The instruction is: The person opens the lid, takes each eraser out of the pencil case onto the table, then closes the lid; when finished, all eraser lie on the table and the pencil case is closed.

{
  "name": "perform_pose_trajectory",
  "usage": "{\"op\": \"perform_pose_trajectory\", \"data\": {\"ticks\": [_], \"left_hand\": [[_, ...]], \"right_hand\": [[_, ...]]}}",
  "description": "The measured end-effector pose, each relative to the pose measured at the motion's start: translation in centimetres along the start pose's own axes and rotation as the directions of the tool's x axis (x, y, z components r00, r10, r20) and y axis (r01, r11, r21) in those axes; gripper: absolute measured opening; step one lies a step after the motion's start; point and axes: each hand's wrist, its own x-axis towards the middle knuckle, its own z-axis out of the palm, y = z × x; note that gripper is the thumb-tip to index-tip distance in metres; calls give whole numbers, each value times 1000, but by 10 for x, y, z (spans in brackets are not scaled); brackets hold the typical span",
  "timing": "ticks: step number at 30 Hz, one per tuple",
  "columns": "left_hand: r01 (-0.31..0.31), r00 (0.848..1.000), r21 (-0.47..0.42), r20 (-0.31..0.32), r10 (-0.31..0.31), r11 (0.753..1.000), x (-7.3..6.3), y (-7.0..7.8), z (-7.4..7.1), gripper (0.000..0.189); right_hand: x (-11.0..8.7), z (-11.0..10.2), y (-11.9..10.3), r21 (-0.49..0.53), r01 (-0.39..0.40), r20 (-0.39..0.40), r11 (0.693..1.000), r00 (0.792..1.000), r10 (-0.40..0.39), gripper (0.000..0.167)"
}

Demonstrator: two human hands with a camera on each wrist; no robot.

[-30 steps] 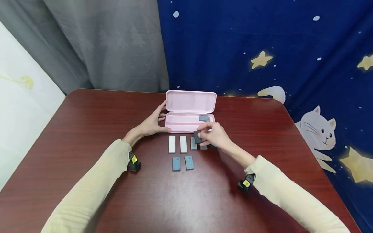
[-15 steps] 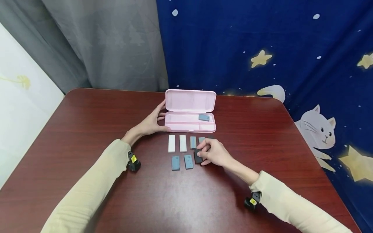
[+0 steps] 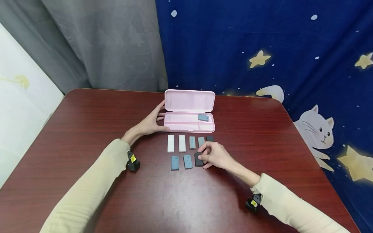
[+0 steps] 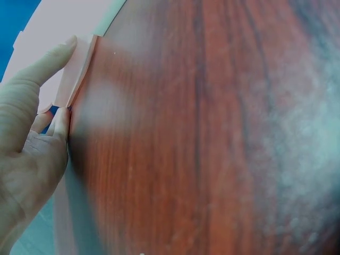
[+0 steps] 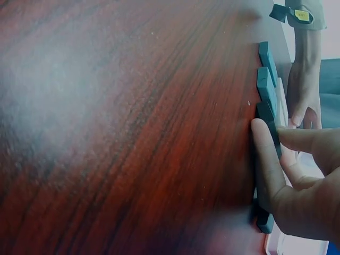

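Note:
A pink pencil case lies with its lid raised, a blue-grey block in its back compartment. My left hand spans the case's left end, fingers spread, thumb at the front corner. In the left wrist view that thumb lies fairly straight along the pink edge. With thumb and fingertips my right hand pinches a black block low at the tabletop, beside two blue-grey blocks. The right wrist view shows this black block partly hidden by the fingers.
Between case and front row stand two white blocks, a striped grey-blue block, a grey block and another black block. The brown table backs onto a grey curtain and a blue one.
My right hand has brought the black block from near the case's front toward me, into line with the two blue-grey blocks. The left hand stays at the case.

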Motion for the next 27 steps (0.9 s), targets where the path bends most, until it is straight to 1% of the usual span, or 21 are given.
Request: {"op": "perform_pose_trajectory", "data": {"ticks": [3,6,7,13,19,24,27], "left_hand": [[3,1000,-17,2,-3,1000,-3,11,-1,114],[3,1000,-33,15,-3,999,-5,26,-1,111],[3,1000,-31,17,-3,1000,-6,27,0,111],[3,1000,-23,20,-2,1000,-5,29,-1,111],[1,1000,-25,21,-1,1000,-4,27,-1,112],[-11,1000,-14,22,11,1000,-4,27,-2,111],[-4,1000,-19,24,4,1000,-5,28,-2,110]], "right_hand": [[0,1,1,6,-3,-10,1000,1000,3,18],[-1,1,2,0,-4,-23,1000,1000,4,15],[-1,2,2,-4,0,-24,1000,1000,0,15],[-2,2,2,-9,16,-20,1000,1000,-16,15],[-3,0,3,-7,1,-37,1000,999,-1,15],[-2,-3,3,15,26,-21,1000,999,-26,16],[2,-7,0,20,45,-21,999,999,-44,16]]}}
